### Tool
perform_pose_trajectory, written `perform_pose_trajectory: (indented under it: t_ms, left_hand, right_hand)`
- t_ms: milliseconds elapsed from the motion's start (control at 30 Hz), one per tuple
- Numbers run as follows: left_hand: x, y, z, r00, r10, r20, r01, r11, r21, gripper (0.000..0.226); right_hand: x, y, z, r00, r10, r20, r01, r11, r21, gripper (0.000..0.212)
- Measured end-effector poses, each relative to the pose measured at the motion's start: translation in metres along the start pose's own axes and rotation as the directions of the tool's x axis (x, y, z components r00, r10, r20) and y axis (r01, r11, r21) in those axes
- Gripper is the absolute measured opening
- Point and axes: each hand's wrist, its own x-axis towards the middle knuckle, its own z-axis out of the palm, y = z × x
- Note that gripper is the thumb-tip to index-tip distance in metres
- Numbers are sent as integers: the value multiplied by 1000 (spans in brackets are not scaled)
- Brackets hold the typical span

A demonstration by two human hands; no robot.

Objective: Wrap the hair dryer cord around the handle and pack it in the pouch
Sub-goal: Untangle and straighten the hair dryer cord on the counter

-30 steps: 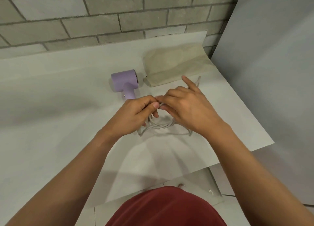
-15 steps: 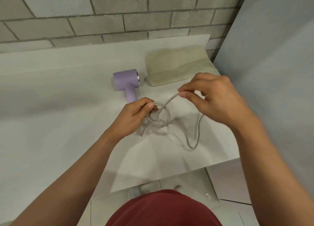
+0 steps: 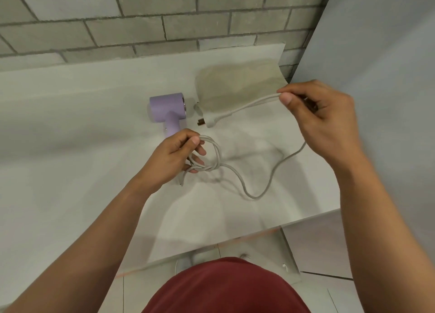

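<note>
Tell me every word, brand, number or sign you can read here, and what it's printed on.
No readable text anywhere in this view.
Purple hair dryer: no legible brand; a tiny mark on its handle is too small to read.
Beige pouch: plain.
Cord and plug: no visible lettering.
Brick wall: no sign.

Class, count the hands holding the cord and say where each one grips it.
2. The left hand grips the cord at its coiled loops beside the hair dryer; the right hand pinches it near the plug.
</note>
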Motion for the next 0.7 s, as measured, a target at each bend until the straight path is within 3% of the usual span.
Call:
perform_pose_trajectory:
  t_ms: [100, 333, 567, 633, 700]
  left_hand:
    - [-4, 0, -5, 999, 43, -22, -44, 999, -32, 23]
    - [-11, -4, -13, 997, 59, 42, -53, 989, -136, 26]
    - [-17, -8, -24, 994, 87, 72, -69, 973, -221, 19]
    - [-21, -7, -26, 993, 96, 73, -78, 971, -225, 20]
    - [-23, -8, -28, 990, 124, 68, -108, 973, -204, 20]
  right_hand:
    - [-2, 22, 12, 998, 51, 48, -49, 997, -54, 18]
    - [-11, 74, 57, 926, 141, 351, -22, 946, -323, 22]
    - [-14, 125, 82, 934, 114, 339, 116, 801, -588, 25]
    - [-13, 127, 82, 941, 71, 331, 143, 803, -578, 31]
    - [-10, 110, 79, 954, 47, 297, 104, 875, -472, 31]
